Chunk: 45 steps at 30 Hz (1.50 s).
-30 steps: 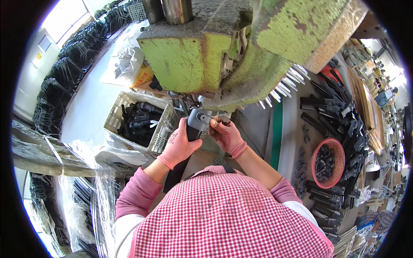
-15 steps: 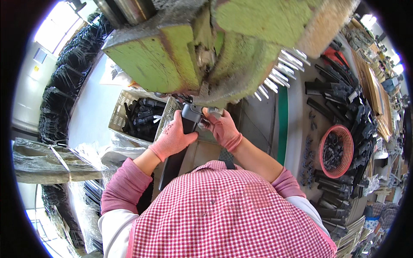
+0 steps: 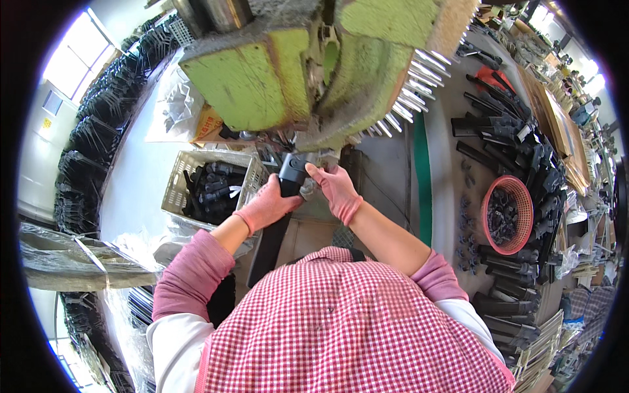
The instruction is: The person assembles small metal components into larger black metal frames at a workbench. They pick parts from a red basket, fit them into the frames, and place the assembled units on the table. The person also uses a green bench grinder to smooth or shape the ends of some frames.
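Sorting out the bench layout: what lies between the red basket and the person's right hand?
In the head view, a green strip on the grey bench runs between the red basket and the right hand, plus small dark parts.

Bright daylight from window (image 3: 69, 65), upper left; sharp centre, fisheye bend w/ dark rim.

gloves: pink, both hands | sleeves: pink | top: red-white check

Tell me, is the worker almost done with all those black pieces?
Hard to say. Both hands, left hand and right hand, hold one black part at the green machine. Many black parts lie in the grey crate, more in the red basket; which are finished cannot be told.
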Motion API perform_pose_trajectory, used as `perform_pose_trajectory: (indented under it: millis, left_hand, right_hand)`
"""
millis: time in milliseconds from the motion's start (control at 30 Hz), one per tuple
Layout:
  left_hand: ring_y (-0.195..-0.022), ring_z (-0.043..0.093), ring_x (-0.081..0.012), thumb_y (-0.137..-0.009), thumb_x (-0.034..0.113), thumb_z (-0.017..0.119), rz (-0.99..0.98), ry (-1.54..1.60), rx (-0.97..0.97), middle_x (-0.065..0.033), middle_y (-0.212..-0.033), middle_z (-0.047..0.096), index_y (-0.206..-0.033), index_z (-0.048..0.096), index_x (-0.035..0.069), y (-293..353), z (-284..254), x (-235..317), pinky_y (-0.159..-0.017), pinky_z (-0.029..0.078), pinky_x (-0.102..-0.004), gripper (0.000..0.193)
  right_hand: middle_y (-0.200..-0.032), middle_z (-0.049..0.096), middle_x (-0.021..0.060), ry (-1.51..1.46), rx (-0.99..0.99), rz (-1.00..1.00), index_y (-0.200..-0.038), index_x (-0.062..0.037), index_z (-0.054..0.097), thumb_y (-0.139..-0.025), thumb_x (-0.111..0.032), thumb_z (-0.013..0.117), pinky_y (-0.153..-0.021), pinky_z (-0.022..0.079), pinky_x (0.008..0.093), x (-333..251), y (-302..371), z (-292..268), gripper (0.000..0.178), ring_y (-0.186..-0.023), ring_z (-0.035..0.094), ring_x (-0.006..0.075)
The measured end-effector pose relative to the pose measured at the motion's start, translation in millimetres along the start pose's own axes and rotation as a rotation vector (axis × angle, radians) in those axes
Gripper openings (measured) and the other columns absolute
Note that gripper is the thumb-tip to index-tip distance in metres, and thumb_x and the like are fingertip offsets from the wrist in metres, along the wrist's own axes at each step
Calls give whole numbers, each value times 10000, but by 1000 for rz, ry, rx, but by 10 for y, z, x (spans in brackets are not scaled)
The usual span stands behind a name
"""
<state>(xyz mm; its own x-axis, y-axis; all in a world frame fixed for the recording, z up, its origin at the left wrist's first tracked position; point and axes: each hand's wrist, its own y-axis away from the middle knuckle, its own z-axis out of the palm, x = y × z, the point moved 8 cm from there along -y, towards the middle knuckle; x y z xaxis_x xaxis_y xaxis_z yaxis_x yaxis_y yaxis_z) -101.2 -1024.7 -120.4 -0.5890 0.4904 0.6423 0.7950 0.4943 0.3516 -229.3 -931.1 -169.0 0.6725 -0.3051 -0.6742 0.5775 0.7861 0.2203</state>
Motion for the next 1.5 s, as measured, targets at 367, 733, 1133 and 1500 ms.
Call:
perform_pose_trajectory:
  millis: [367,733,1133,1500]
  left_hand:
    - [-1045,658,-449,-771,401,737,110,-36,-51,-361,-1045,647,-1150,401,-194,-121,37,-105,-894,530,-439,782]
    - [-1021,676,-409,-778,429,774,113,5,-39,-332,-1039,656,-1121,433,-174,-97,98,-165,-855,533,-412,773]
    - [-999,667,-445,-760,321,798,386,80,-33,-322,-1004,660,-1125,428,-119,151,-152,287,-812,537,-458,681]
    - [-997,672,-180,-897,117,703,298,290,-402,-109,-1096,680,-1276,531,4,590,819,-71,-894,539,-320,431]
  right_hand:
    - [-1040,663,55,69,165,-13,-986,-23,605,-935,-22,653,-918,542,295,310,9,-382,69,-952,665,158]
    - [-913,662,19,75,162,80,-917,-102,558,-958,-129,676,-746,552,310,335,34,-430,127,-825,682,178]
    - [-998,674,-1,37,-127,26,-1115,-112,662,-895,-312,759,-779,521,364,201,517,228,313,-887,629,136]
    - [-768,636,60,-6,806,-109,-770,-46,690,-762,-45,742,-608,516,351,-1232,1152,-2275,53,-723,621,195]
